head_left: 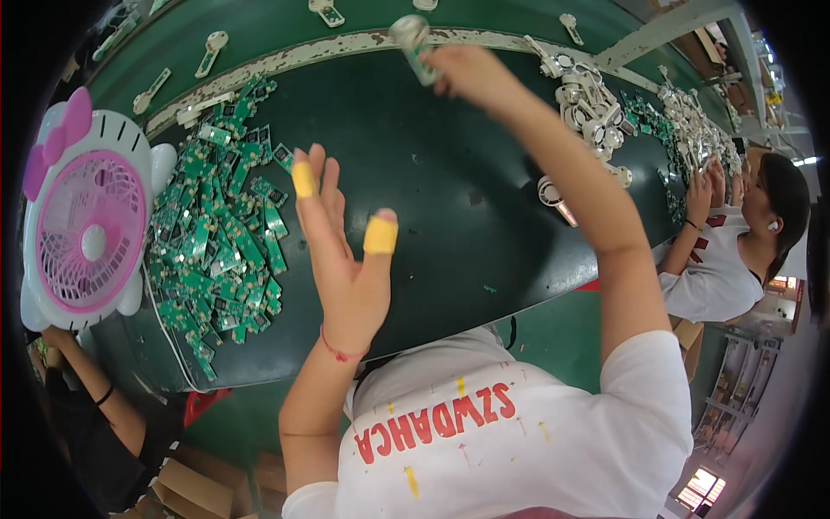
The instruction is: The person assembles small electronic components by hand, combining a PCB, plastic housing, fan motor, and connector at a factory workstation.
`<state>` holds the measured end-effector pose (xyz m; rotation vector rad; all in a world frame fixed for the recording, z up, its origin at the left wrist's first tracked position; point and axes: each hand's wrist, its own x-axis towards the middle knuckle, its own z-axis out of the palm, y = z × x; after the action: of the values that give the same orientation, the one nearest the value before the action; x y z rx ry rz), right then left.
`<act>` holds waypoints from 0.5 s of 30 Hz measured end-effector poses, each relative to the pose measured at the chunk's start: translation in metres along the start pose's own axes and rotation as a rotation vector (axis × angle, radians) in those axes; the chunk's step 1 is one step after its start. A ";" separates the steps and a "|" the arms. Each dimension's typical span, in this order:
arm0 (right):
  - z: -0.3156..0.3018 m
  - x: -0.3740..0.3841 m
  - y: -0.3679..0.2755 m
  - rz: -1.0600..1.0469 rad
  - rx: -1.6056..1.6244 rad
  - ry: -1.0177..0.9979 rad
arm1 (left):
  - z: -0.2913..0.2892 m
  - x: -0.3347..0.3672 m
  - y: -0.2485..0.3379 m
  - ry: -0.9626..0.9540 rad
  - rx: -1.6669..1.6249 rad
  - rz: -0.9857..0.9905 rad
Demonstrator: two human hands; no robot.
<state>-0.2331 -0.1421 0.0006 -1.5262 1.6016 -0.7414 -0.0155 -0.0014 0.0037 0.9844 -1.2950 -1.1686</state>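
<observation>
My left hand [346,268] is raised over the dark table, fingers spread and holding nothing, with yellow finger covers on the thumb and one finger. It is nearest to a large heap of green circuit boards [220,233] on its left. My right hand [474,76] reaches out to the table's far edge, its fingers closed on a white handheld fan part [410,33], round at one end, with a green board in its handle. Motion blurs that part. A pile of white fan parts [590,108] lies to the right, and a single fan part [556,199] rests nearer me.
Beyond a worn pale rail [346,43] runs a green belt [268,30] carrying several spaced fan parts. A pink and white desk fan [91,216] stands at the left. One co-worker [718,233] sits at the right; another's arm [99,394] shows lower left.
</observation>
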 end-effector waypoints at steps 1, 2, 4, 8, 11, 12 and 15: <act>-0.027 0.038 0.021 -0.034 -0.156 0.086 | 0.001 -0.002 0.003 -0.030 0.004 -0.022; -0.050 0.068 0.037 -0.159 -0.402 0.134 | 0.000 -0.003 0.004 -0.053 0.001 -0.029; -0.090 0.115 0.062 0.065 -0.565 0.201 | 0.003 -0.004 -0.001 -0.098 -0.020 -0.028; -0.102 0.125 0.077 0.106 -1.052 0.622 | 0.000 -0.005 -0.005 -0.081 -0.005 -0.047; -0.108 0.084 0.056 0.187 -1.595 0.394 | -0.006 -0.010 0.002 -0.042 0.004 -0.081; -0.102 0.066 0.055 0.176 -1.675 0.311 | -0.008 -0.012 0.004 -0.058 0.016 -0.086; -0.116 0.043 0.096 0.068 -1.615 0.252 | 0.000 -0.015 0.009 -0.124 0.007 -0.050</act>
<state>-0.3810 -0.1861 -0.0261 -2.3741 2.6016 0.7355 -0.0138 0.0150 0.0103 0.9665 -1.3803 -1.2808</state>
